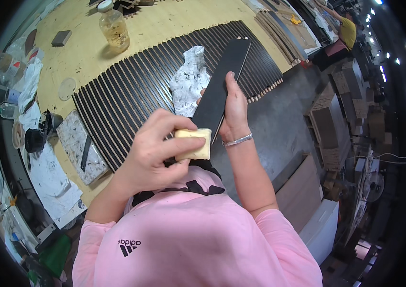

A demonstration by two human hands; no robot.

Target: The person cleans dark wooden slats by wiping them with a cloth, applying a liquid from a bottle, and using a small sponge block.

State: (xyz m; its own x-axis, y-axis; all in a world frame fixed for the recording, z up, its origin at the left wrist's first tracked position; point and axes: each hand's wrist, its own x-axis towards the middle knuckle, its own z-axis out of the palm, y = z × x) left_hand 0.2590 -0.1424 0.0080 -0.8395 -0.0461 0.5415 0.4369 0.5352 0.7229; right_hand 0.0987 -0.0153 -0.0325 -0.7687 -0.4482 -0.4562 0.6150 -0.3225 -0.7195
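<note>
Black slat (222,86) gripped in right hand (235,112) fingers, left hand (152,150) fingers pinching yellow sponge (194,143)

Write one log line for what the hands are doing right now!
left hand: presses yellow sponge on black strip's near end | right hand: holds strip | behind: slats on workbench

This is a woodworking workshop or small factory. A long pale plywood workbench (164,21) carries a row of dark-painted thin wooden slats (131,91), beside stacked cut boards (279,28), a grey concrete floor (279,124) and a clear jar of yellowish liquid (113,26).
</note>
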